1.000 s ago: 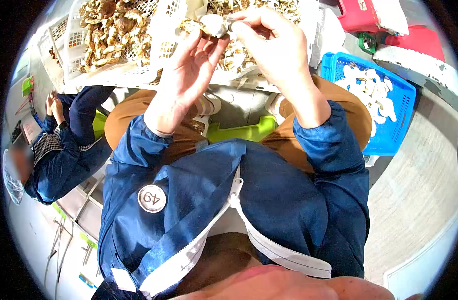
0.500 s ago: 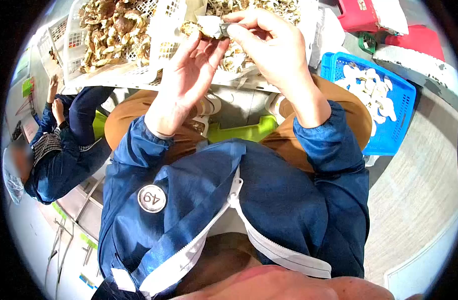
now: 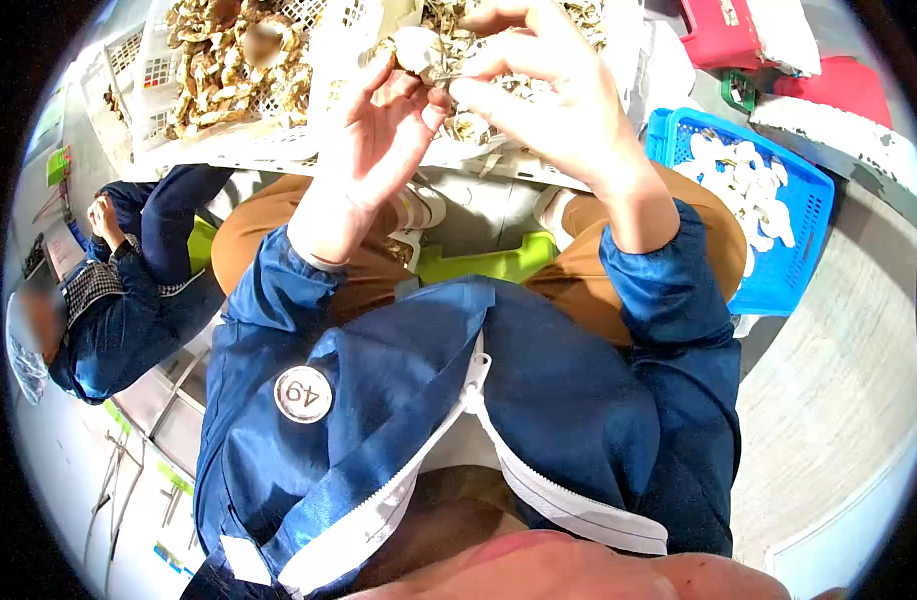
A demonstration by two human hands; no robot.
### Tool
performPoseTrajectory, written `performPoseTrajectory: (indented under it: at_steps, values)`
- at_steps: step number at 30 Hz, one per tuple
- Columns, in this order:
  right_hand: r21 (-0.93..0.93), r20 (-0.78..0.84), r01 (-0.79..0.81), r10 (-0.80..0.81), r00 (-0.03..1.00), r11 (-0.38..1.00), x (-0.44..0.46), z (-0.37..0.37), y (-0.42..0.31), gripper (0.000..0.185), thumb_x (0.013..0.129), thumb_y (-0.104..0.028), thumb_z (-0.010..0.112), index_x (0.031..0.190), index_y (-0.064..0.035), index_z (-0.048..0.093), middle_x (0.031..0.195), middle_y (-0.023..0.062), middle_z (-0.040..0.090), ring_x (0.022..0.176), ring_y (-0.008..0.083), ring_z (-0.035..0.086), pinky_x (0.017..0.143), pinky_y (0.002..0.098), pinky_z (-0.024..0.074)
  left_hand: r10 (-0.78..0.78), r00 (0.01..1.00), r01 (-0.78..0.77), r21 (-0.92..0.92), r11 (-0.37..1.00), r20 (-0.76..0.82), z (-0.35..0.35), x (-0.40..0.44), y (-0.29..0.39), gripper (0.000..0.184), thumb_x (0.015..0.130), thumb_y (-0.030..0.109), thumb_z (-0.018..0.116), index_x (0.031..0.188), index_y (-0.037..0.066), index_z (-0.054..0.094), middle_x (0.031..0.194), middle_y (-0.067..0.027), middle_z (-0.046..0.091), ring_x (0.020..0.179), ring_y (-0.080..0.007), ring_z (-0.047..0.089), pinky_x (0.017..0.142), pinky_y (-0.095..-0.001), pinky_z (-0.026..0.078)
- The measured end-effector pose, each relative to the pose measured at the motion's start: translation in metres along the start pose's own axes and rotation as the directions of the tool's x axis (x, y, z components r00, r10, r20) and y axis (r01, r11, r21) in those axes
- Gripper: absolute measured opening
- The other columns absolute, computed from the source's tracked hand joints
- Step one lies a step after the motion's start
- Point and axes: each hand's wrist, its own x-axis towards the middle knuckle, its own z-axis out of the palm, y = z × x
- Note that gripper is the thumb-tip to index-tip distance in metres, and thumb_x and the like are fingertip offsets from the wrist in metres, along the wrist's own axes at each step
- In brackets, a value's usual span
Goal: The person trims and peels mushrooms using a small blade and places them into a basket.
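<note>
My left hand is closed at the fingertips on a mushroom with a pale, whitish trimmed face and a brownish edge. Close on its right, my right hand is pinched on a small knife; only a thin bit of its blade shows, and the handle is hidden by the fingers. Both hands are over a white basket that holds pale and brown peelings. To the left, a white perforated crate holds many brown, unpeeled mushrooms.
A blue basket with white mushroom pieces stands on the right. Red containers are at the upper right. A green stool shows between my knees. A co-worker in blue sits at the left, hands together.
My right hand has opened slightly and drawn back from the mushroom, whose round pale face now turns toward me. The co-worker's hands have come lower and together.
</note>
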Motion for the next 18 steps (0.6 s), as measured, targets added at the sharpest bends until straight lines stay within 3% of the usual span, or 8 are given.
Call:
performPoseTrajectory:
  at_steps: [2,3,6,10,11,14,15,18]
  values:
    - [-0.046,-0.045,0.257,-0.259,0.965,0.965,0.000,0.006,0.014,0.008,0.084,-0.009,0.069,0.085,-0.0016,0.067,0.110,0.0141,0.065,0.093,0.0217,0.065,0.079,0.0326,0.0540,0.021,0.991,-0.006,0.112,0.994,-0.135,0.015,-0.001,-0.005,0.029,0.097,0.026,0.061,0.116,0.003,0.060,0.113,-0.0108,0.064,0.109,-0.0276,0.057,0.096,-0.0374,0.048]
    - [-0.105,-0.046,0.346,-0.352,0.935,0.932,-0.002,0.004,0.018,0.011,0.083,-0.011,0.071,0.090,-0.0018,0.069,0.109,0.0146,0.069,0.083,0.0215,0.071,0.072,0.0311,0.0570,0.030,0.997,-0.018,0.177,0.984,-0.067,0.012,0.000,-0.003,0.032,0.098,0.031,0.060,0.120,0.007,0.061,0.117,-0.0088,0.065,0.113,-0.0229,0.056,0.098,-0.0379,0.046]
    - [0.037,0.026,0.165,-0.166,0.986,0.986,-0.008,0.012,0.024,0.010,0.082,-0.011,0.071,0.088,-0.0032,0.069,0.118,0.0153,0.065,0.085,0.0258,0.070,0.074,0.0340,0.0565,0.040,0.990,-0.016,0.173,0.985,-0.137,0.008,-0.001,-0.011,0.033,0.098,0.035,0.059,0.120,0.010,0.062,0.117,-0.0056,0.065,0.113,-0.0186,0.056,0.099,-0.0380,0.045]
    - [0.175,-0.013,0.003,-0.001,1.000,0.985,-0.007,0.002,0.019,0.012,0.083,-0.013,0.071,0.087,-0.0017,0.071,0.109,0.0132,0.069,0.085,0.0178,0.070,0.076,0.0321,0.0559,0.046,0.974,0.031,0.329,0.944,-0.223,0.008,-0.003,-0.016,0.035,0.099,0.037,0.057,0.121,0.010,0.062,0.117,-0.0004,0.065,0.109,-0.0182,0.058,0.100,-0.0383,0.044]
    - [0.077,-0.013,-0.009,0.010,1.000,0.997,-0.008,0.000,0.026,0.014,0.086,-0.015,0.072,0.088,-0.0017,0.071,0.100,0.0112,0.071,0.082,0.0106,0.068,0.073,0.0273,0.0549,0.109,0.972,0.015,0.518,0.855,-0.208,0.006,-0.002,-0.019,0.038,0.100,0.033,0.055,0.128,0.008,0.057,0.122,-0.0028,0.063,0.109,-0.0178,0.060,0.100,-0.0374,0.045]
    - [0.292,0.185,-0.410,0.369,0.911,0.864,-0.008,-0.010,0.025,0.015,0.088,-0.018,0.072,0.089,-0.0024,0.071,0.093,0.0066,0.071,0.080,0.0077,0.066,0.072,0.0255,0.0535,0.215,0.977,-0.152,0.700,0.697,-0.002,0.023,0.006,-0.015,0.043,0.100,0.027,0.056,0.136,0.005,0.050,0.127,-0.0066,0.060,0.114,-0.0186,0.059,0.100,-0.0366,0.047]
    - [0.353,0.189,-0.403,0.357,0.915,0.845,-0.007,-0.012,0.024,0.014,0.088,-0.016,0.072,0.088,-0.0024,0.070,0.097,0.0068,0.071,0.083,0.0088,0.065,0.075,0.0257,0.0529,0.209,0.978,-0.137,0.723,0.677,-0.011,0.025,0.002,-0.014,0.048,0.099,0.024,0.056,0.141,0.002,0.044,0.128,-0.0110,0.060,0.114,-0.0209,0.061,0.099,-0.0369,0.049]
    - [0.527,0.201,-0.380,0.323,0.925,0.760,-0.006,-0.015,0.021,0.009,0.089,-0.010,0.071,0.086,-0.0021,0.067,0.108,0.0076,0.070,0.092,0.0120,0.064,0.081,0.0264,0.0512,0.196,0.979,-0.071,0.789,0.610,-0.063,0.029,-0.004,-0.010,0.048,0.098,0.021,0.059,0.139,0.000,0.045,0.126,-0.0118,0.061,0.109,-0.0239,0.065,0.097,-0.0380,0.051]
